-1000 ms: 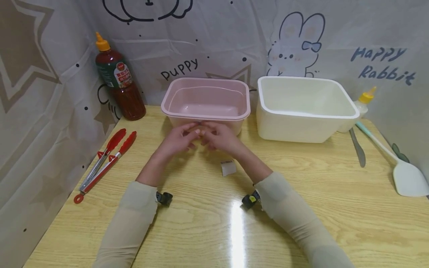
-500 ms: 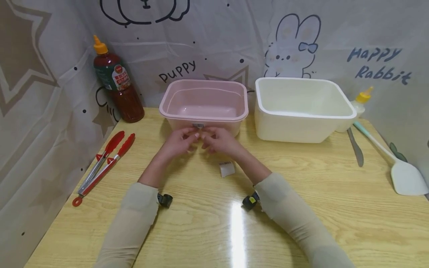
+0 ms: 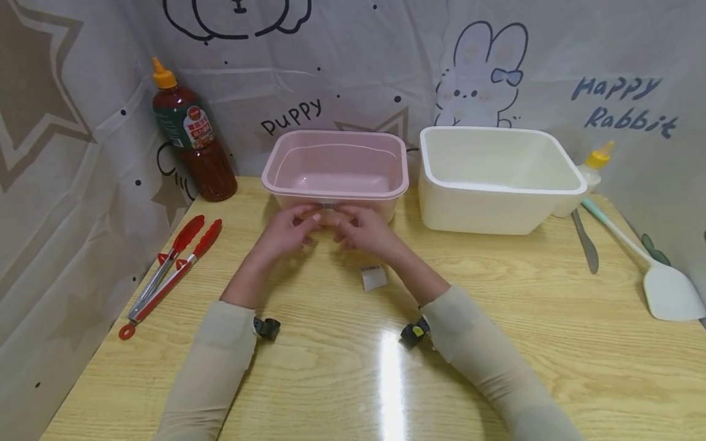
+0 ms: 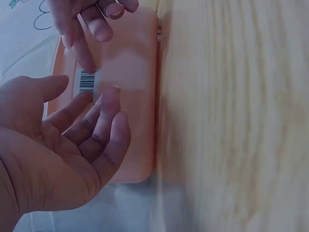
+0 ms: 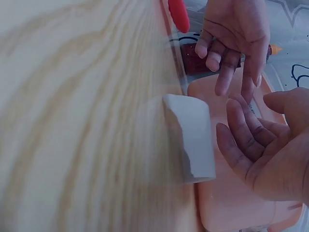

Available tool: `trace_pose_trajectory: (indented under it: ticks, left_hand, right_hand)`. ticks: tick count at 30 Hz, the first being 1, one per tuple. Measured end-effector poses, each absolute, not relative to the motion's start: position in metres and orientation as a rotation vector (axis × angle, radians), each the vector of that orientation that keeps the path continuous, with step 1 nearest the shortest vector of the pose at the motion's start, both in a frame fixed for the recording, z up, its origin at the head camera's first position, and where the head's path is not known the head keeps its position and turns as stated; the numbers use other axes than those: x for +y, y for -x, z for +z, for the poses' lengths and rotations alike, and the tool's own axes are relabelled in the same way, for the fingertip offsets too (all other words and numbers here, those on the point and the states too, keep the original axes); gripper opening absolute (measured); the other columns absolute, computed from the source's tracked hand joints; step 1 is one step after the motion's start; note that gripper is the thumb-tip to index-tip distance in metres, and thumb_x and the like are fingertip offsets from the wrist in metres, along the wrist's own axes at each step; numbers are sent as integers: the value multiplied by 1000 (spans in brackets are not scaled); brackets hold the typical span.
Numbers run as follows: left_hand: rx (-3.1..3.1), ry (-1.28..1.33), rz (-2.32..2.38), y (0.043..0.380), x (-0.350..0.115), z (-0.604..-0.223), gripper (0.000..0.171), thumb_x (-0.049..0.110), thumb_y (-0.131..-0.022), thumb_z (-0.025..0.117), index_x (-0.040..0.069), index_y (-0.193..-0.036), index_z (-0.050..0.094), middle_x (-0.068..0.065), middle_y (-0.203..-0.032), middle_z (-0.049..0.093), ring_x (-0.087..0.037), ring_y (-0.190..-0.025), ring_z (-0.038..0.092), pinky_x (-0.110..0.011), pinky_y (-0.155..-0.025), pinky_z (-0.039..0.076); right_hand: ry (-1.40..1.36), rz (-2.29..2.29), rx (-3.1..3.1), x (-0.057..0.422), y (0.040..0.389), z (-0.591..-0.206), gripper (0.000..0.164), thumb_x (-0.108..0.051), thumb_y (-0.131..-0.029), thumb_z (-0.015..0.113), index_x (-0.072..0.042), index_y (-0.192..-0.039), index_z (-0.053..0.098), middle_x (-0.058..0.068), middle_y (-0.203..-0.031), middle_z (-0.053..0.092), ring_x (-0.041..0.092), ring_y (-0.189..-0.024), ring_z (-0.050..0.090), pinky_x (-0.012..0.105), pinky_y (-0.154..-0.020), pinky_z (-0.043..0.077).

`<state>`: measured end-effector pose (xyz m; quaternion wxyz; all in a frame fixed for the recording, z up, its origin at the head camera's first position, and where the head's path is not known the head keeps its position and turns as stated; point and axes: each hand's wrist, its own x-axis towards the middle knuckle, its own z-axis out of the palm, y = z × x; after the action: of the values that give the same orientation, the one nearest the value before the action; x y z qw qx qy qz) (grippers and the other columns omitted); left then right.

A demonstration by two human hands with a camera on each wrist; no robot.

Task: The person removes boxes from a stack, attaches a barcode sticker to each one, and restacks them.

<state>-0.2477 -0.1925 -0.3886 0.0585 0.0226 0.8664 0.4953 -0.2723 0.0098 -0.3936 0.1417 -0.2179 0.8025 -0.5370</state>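
A barcode sticker point(image 4: 87, 82) lies flat on the front wall of the pink plastic bin point(image 3: 339, 193). My left hand point(image 3: 289, 231) touches the sticker's one end with the index fingertip, its other fingers loosely bent. From the opposite side my right hand point(image 3: 365, 229) has its index fingertip at the other end of the sticker. The thumbs stand away from the bin, and neither hand shows anything pinched. On the table by the right wrist, a torn, curled piece of white paper point(image 5: 190, 137) with print along one edge stands in front of the bin.
A white bin point(image 3: 502, 208) stands right of the pink one. Red-tipped tongs point(image 3: 171, 269) and a red sauce bottle point(image 3: 193, 144) are on the left. At the right are a yellow-capped bottle point(image 3: 592, 171), a knife point(image 3: 587, 245) and a white spatula point(image 3: 670, 291).
The hands, whose fingertips met in front of the bin, have moved slightly apart. The barcode sticker, covered a second ago, now shows between the fingertips. The bins have stayed put.
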Motion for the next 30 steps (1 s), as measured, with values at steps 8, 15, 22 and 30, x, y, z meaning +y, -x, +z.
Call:
trace_pose_trajectory:
  ticks: [8,15,22,30]
  left_hand:
    - [2598,-113,1441,247,-188,-394,47,32,-107,51,11,-150,50,-17,-130,66,-33,-109,69,-42,-85,60]
    - [2606,-126,1447,244,-191,-385,52,38,-107,50,14,-153,46,-18,-134,64,-37,-106,70,-48,-87,59]
    - [2643,-101,1425,245,-197,-385,50,35,-107,49,12,-152,47,-20,-134,63,-38,-104,71,-48,-86,59]
    - [2591,-130,1450,246,-189,-390,50,32,-107,50,10,-152,47,-19,-133,64,-36,-111,68,-45,-89,60]
  right_hand:
    - [641,-1474,2313,4,275,-401,50,-20,-105,55,-7,-151,46,19,-97,75,40,-87,72,48,-78,62]
    - [696,-1505,2321,5,273,-393,49,-19,-105,53,-7,-152,44,21,-98,74,42,-88,71,54,-79,60]
    - [664,-1467,2358,10,270,-391,51,-18,-104,53,-6,-152,44,19,-97,74,40,-84,71,50,-79,60]
    - [669,-1441,2343,6,272,-396,52,-19,-105,54,-9,-154,43,17,-97,75,37,-85,72,48,-79,61]
